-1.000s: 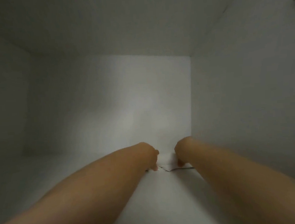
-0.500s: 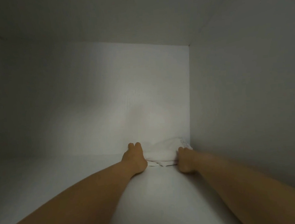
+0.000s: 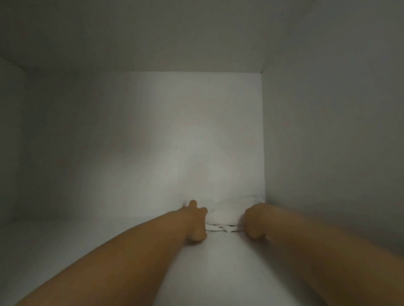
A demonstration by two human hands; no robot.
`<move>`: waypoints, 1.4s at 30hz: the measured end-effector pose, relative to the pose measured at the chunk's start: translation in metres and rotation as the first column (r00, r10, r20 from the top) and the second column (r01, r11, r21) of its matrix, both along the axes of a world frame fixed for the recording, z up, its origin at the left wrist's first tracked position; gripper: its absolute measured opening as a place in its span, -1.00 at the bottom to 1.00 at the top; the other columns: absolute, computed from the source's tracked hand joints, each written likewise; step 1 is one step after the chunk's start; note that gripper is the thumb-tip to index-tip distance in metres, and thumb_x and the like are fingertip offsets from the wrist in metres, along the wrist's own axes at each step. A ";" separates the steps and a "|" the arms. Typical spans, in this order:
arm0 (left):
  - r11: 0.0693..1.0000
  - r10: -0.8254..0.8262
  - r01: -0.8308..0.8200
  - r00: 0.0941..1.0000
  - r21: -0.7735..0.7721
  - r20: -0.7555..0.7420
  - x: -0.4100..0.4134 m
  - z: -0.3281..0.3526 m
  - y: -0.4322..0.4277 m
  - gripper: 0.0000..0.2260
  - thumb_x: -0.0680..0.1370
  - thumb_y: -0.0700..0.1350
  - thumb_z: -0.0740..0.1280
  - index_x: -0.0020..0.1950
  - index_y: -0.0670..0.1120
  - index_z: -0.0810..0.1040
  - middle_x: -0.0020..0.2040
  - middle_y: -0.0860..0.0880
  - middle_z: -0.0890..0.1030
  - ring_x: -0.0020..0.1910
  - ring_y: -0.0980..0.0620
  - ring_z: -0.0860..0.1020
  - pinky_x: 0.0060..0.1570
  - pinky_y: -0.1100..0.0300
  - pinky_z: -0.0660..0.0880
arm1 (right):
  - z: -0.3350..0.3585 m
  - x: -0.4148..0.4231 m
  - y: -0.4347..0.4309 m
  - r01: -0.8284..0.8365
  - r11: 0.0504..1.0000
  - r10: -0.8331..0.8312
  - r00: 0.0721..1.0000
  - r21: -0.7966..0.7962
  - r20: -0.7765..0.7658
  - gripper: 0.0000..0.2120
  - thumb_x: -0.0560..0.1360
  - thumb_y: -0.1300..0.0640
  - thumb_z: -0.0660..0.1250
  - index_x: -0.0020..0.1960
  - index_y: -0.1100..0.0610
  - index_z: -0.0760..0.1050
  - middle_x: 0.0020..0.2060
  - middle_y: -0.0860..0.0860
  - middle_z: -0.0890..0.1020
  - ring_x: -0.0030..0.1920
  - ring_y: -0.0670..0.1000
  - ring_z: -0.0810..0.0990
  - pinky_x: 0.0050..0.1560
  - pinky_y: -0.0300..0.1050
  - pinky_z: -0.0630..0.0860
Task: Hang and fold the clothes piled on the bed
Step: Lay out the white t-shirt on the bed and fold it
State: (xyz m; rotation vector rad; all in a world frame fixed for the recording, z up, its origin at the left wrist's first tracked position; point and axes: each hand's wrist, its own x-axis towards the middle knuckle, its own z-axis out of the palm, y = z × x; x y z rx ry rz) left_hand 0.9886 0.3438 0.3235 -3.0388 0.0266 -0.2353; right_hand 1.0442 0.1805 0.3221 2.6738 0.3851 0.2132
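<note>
While both bare forearms reach deep into a white cupboard compartment, a folded white garment point(image 3: 221, 217) lies on the shelf point(image 3: 229, 271) at the far right corner, against the back wall point(image 3: 171, 143) and close to the right side wall point(image 3: 340, 142). Left hand point(image 3: 195, 223) sits at the garment's left edge, touching it; a couple of fingers point(image 3: 192, 204) stick up over the cloth, the rest curl down at its side, looks like a grip on the edge but blurry, cannot tell for sure. Right hand point(image 3: 254, 222) is at the garment's right front edge, knuckles bunched, fingers curled in against the folded layers; whether they actually pinch cloth is hidden. Garment lies between the two hands, its stacked folded edges showing low at the front. Lighting dim, left part of the compartment in shadow.
</note>
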 end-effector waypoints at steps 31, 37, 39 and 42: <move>0.886 0.073 -0.365 0.720 0.286 0.690 -0.569 0.008 0.055 -0.39 0.64 0.08 -0.02 0.55 -0.11 -0.25 0.56 -0.12 -0.23 0.53 -0.14 -0.26 0.49 -0.09 -0.16 | 0.005 -0.525 0.061 -0.756 0.563 0.356 0.588 0.335 0.726 -0.44 0.52 0.10 0.19 0.48 0.20 0.16 0.51 0.15 0.15 0.49 0.11 0.13 0.50 0.01 0.05; 0.787 0.306 -0.567 0.701 0.243 0.644 -0.691 -0.028 0.127 -0.37 0.64 0.11 -0.02 0.54 -0.10 -0.30 0.56 -0.11 -0.26 0.52 -0.12 -0.29 0.50 -0.09 -0.17 | -0.027 -0.616 0.176 -0.854 0.353 0.537 0.519 0.382 0.665 -0.42 0.56 0.04 0.17 0.52 0.16 0.08 0.54 0.11 0.04 0.53 0.08 0.01 0.52 0.04 -0.02; 0.729 0.388 -0.643 0.670 0.235 0.632 -0.729 -0.038 0.150 -0.37 0.64 0.12 -0.03 0.54 -0.11 -0.30 0.56 -0.11 -0.26 0.53 -0.12 -0.28 0.49 -0.10 -0.17 | -0.040 -0.648 0.219 -0.873 0.286 0.594 0.486 0.396 0.642 -0.41 0.56 0.02 0.17 0.52 0.15 0.07 0.54 0.11 0.03 0.54 0.07 -0.01 0.52 0.06 -0.02; 0.624 0.525 -0.754 0.599 0.206 0.604 -0.790 -0.057 0.186 -0.36 0.64 0.12 -0.03 0.54 -0.11 -0.31 0.56 -0.11 -0.26 0.53 -0.12 -0.28 0.50 -0.10 -0.16 | -0.063 -0.700 0.280 -0.890 0.190 0.673 0.425 0.414 0.605 -0.40 0.56 0.03 0.18 0.52 0.16 0.06 0.54 0.12 0.03 0.54 0.08 -0.02 0.53 0.06 -0.05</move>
